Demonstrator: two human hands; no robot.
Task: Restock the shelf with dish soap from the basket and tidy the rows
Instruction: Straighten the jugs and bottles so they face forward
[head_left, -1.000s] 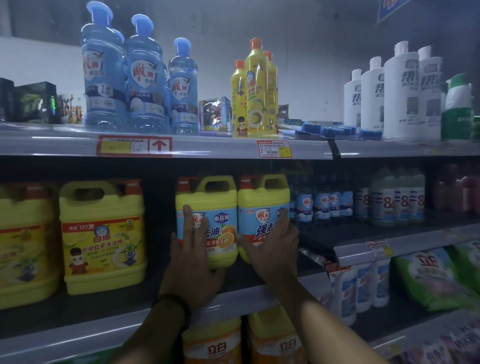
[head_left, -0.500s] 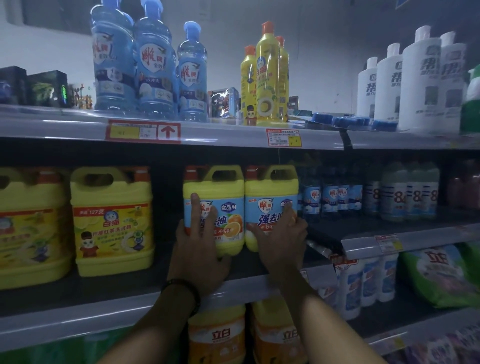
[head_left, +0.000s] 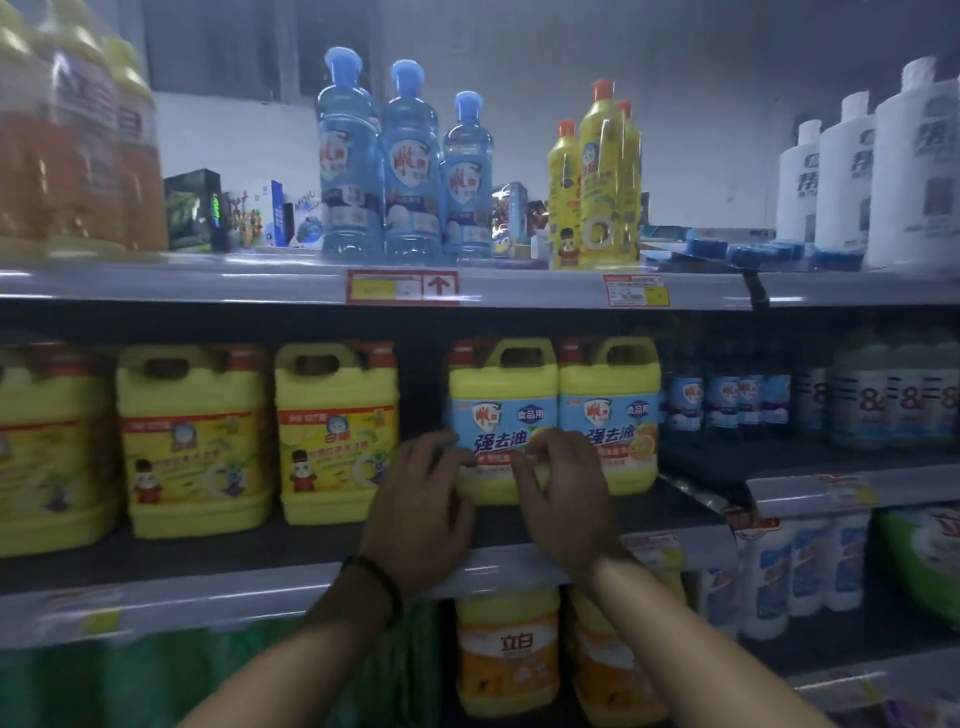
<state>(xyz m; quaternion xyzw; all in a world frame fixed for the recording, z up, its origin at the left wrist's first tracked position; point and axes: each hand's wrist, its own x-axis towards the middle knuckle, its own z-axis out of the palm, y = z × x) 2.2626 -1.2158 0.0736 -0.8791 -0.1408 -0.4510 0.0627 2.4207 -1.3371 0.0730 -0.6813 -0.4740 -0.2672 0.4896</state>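
Both hands are up at the middle shelf (head_left: 156, 561). Left hand (head_left: 421, 514) has its fingers curled loosely, tips resting on the lower left front of a yellow dish soap jug (head_left: 503, 421); it is not wrapped around it. Right hand (head_left: 563, 499) likewise half-curled, fingertips on the same jug's lower right corner, at the seam with the second jug (head_left: 609, 415) that stands touching it on the right. Neither hand has a closed grip; both press on the front face. The two jugs stand upright, set back from the shelf's front edge, red caps to the left of their handles. Their blue labels read 强去油 in large characters, with 食品用 in a small badge above. Left of this pair, past a dark gap, stands a row of yellow jugs (head_left: 336, 431) with red-and-yellow cartoon labels, the print too blurred to read. On the shelf below, directly under the hands, orange-labelled jugs (head_left: 509, 654) read 立白.
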